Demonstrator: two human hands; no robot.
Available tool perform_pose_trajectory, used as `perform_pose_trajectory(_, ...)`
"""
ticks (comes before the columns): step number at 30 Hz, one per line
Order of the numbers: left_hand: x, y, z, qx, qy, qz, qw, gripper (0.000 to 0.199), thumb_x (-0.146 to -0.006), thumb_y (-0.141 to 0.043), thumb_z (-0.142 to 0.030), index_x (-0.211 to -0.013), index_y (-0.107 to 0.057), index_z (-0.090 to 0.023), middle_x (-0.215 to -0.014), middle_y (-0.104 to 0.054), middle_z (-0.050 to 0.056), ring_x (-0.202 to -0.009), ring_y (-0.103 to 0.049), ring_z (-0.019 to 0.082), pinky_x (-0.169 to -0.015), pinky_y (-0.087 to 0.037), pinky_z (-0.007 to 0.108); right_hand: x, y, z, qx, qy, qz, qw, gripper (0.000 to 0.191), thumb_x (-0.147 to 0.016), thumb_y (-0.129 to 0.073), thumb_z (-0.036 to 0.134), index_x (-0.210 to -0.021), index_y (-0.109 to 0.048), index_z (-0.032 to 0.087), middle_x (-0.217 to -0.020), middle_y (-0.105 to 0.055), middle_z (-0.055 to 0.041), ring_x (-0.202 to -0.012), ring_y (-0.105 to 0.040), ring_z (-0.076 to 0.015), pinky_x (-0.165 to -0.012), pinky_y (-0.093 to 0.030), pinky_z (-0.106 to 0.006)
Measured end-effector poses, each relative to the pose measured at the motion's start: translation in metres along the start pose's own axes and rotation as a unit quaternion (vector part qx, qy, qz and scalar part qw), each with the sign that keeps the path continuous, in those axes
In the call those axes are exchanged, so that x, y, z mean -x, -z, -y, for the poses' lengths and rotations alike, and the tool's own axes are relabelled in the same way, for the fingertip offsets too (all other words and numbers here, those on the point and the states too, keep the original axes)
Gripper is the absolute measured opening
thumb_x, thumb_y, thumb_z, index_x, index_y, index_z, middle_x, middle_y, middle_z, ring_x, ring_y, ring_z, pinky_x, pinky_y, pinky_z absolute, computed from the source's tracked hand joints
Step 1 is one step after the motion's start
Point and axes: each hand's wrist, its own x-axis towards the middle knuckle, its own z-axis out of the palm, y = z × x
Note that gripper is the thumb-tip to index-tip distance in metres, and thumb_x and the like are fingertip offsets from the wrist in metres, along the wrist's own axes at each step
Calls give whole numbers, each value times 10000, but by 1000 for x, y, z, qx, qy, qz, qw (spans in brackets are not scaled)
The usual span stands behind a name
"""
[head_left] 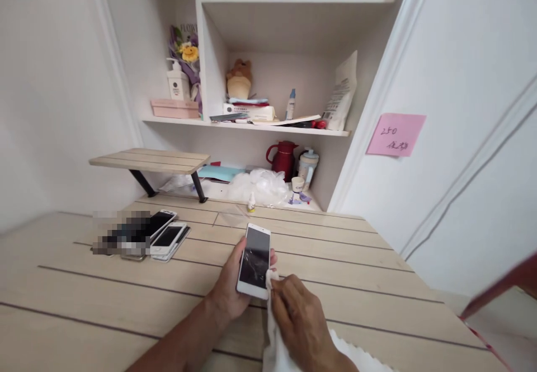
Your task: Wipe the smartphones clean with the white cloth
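Above table, left fingers curl round phone; right fingers pinch cloth.

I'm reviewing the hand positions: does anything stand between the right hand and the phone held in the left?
Only the white cloth, pinched by the right hand at the lower right edge of the phone. Nothing else visible stands between them.

Soft, fairly bright light; pale glare streaks on phone screen. Wide-angle stretch toward edges; mosaic patch over left of desk.
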Motion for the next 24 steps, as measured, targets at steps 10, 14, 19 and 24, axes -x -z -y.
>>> perform_pose_trajectory(10,2,-2,-5,34,71,-4,997,534,-875,-487,-559,-987,-677,-73,-663,-686,95,-548,-625,169,-556,-505,266,-4,-3,14,-20,82,16,996,177,-961,-460,158,-1033,-612,213,-786,-609,-43,-669,-643,-159,-605,-527,-243)
perform_pose_trajectory(14,4,-2,1,-11,81,-14,997,476,-844,-557,-556,-787,-663,-95,-560,-616,41,-437,-542,110,-414,-378,190,-3,-2,18,-46,122,22,991,195,-946,-475,134,-1082,-591,211,-818,-617,-56,-695,-649,-162,-608,-536,-241)
perform_pose_trajectory(19,1,-3,13,-81,-8,-39,996,313,-792,-697,-413,-658,-606,-146,-492,-564,-28,-392,-470,72,-412,-327,181,-2,5,21,-43,114,-11,992,233,-925,-504,85,-1107,-552,223,-832,-628,-52,-734,-644,-172,-641,-539,-266)
perform_pose_trajectory(24,-2,1,8,-103,-76,-25,991,232,-780,-723,-326,-927,-666,-155,-726,-694,1,-612,-614,129,-584,-442,221,-3,10,21,-62,114,4,991,209,-924,-517,98,-1075,-581,227,-806,-619,-43,-676,-637,-165,-597,-536,-263)
